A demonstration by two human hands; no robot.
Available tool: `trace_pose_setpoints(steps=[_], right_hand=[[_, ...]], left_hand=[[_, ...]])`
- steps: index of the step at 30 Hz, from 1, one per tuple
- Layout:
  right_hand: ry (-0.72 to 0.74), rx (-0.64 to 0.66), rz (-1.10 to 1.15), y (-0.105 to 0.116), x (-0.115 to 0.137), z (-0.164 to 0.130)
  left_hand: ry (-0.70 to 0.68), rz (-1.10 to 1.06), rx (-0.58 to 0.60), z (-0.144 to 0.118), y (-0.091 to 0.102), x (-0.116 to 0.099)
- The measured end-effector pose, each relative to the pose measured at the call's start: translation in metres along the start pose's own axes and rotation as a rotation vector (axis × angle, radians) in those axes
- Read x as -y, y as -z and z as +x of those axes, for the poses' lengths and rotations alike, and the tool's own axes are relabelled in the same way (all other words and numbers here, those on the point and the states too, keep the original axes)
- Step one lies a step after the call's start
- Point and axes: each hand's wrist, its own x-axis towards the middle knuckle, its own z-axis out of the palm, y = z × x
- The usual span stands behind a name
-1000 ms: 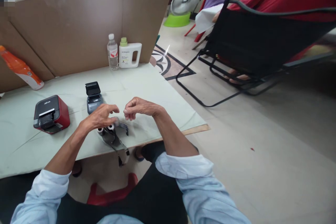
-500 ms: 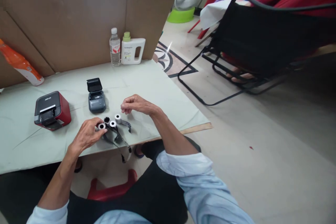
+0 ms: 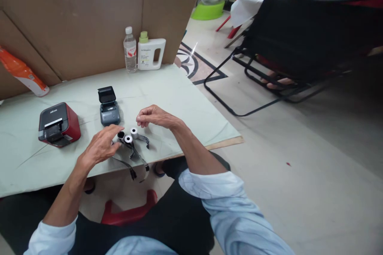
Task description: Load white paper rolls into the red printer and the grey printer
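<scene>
My left hand is over the near side of the table, thumb and fingers apart, just left of a small group of paper rolls. A white-ended roll stands in the middle, a dark-cored roll beside it, and another white roll to the right. Dark strips trail from them past the table edge. Part of a further roll is hidden behind my left hand. My right hand hovers behind the rolls, fingers curled together, nothing visible in them. Beyond stands a small dark printer with its lid raised.
A red and black printer sits on the left of the table. Along the cardboard wall are an orange bottle, a water bottle and a white jug. A black folding chair stands right.
My left hand has let go of the leftmost roll; its fingers have spread and lifted slightly. The strip from that roll has shifted left. My right hand keeps nearly the same pose.
</scene>
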Motion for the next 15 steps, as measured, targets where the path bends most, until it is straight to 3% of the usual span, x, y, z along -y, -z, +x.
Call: trace_pose_setpoints(steps=[5,15], right_hand=[[0.009,-0.001,-0.006,0.0,0.002,0.0],[0.016,-0.027,-0.005,-0.001,0.002,0.001]], left_hand=[[0.043,0.016,0.002,0.006,-0.005,0.003],[0.142,-0.211,-0.083,0.0,0.017,0.003]])
